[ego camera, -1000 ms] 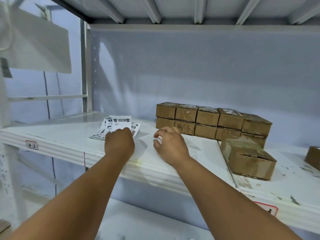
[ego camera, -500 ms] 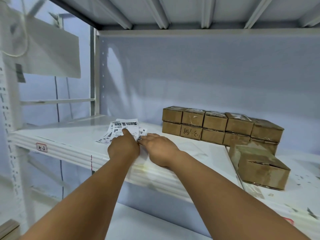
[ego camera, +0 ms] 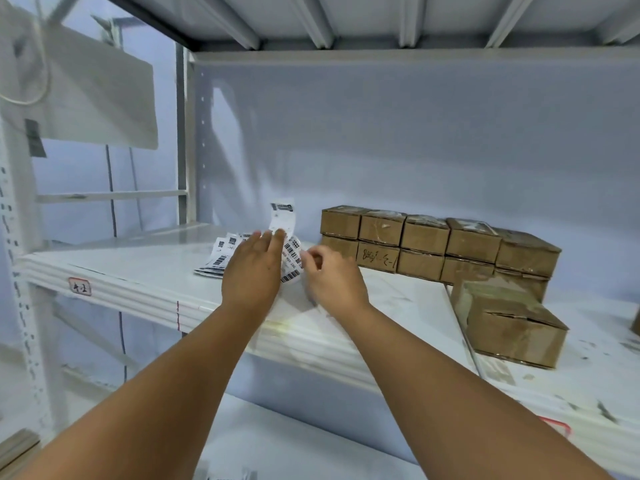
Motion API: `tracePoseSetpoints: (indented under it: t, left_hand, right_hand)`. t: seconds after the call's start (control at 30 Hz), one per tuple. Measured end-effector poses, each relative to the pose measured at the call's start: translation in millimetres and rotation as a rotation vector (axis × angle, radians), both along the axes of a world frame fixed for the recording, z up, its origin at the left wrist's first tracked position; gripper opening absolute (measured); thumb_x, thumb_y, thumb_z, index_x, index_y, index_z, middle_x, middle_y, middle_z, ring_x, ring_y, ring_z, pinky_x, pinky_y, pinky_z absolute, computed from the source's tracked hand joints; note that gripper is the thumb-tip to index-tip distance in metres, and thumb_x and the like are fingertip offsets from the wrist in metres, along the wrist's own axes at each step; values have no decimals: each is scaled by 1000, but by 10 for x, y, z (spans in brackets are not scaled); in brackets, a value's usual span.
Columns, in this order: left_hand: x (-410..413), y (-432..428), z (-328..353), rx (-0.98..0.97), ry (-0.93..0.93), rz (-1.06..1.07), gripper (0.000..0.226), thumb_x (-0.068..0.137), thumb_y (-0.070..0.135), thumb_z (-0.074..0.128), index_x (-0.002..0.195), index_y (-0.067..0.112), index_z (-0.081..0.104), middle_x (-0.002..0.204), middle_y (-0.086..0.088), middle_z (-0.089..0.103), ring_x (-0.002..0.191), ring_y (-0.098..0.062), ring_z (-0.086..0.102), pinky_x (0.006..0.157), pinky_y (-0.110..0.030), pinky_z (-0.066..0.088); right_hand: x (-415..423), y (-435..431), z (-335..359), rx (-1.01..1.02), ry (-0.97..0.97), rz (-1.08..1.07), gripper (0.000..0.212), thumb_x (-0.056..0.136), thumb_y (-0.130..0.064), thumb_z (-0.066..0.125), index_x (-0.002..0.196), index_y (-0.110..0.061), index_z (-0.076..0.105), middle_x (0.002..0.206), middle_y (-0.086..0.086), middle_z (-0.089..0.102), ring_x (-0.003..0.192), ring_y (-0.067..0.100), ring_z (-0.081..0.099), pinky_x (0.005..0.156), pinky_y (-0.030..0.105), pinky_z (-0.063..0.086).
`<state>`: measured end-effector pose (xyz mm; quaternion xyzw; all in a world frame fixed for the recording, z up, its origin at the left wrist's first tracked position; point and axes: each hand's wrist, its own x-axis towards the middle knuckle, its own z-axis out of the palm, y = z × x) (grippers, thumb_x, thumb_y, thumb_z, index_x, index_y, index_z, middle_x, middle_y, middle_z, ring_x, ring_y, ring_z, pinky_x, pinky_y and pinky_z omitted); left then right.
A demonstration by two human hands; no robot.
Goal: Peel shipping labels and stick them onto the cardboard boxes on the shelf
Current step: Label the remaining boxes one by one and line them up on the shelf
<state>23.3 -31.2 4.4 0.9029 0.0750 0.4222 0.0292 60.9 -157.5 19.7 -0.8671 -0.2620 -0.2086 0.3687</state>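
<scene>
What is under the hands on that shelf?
A fanned pile of barcode labels lies on the shelf under the left hand and right hand. One label curls up. The hands cover the pile's middle.

Two arms in view, left arm [ego camera: 156,393] and right arm [ego camera: 450,393], both bare along all the length shown. Left hand [ego camera: 252,271] and right hand [ego camera: 332,278] bare as well, wrists included. Fingers [ego camera: 266,239] blurred; nails and fine detail cannot be made out.
</scene>
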Motion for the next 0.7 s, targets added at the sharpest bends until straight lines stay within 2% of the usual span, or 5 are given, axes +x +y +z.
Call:
tracePoseSetpoints:
  t: [0.13,0.3,0.43,0.57,0.7]
  left_hand:
    - [-3,-43,53,340,-67,-34,55,80,4,25,123,4,61,120,-17,64,115,-35,59,95,-53,44]
    - [-23,-170,59,544,-40,-98,54,78,7,27,118,9,63,117,-12,67,111,-33,62,84,-57,49]
    - [-20,-204,16,269,11,-303,59,80,-1,43,138,15,40,139,-14,49,117,-32,57,64,-38,57]
    - [-18,-177,-11,-181,206,-272,90,86,29,65,152,25,5,159,-4,0,141,-26,22,104,-43,37]
    - [36,-151,-6,-279,242,-91,105,76,47,70,151,23,0,154,-7,19,141,-25,21,109,-48,18]
  right_hand:
    - [14,-169,138,515,361,177,56,86,-54,59,127,-15,56,116,4,67,90,14,67,85,32,53]
    - [-5,-433,214,769,592,338,33,93,-15,59,125,-16,55,106,6,66,79,16,66,75,27,56]
    - [54,-446,147,820,599,165,21,96,-6,50,111,-1,63,103,15,69,80,23,67,67,26,56]
    - [100,-488,70,847,567,44,16,97,-8,47,100,-7,63,102,13,69,72,19,67,54,23,54]
    - [118,-521,-44,799,622,67,15,99,-8,44,101,-9,60,106,15,69,77,20,69,56,24,57]
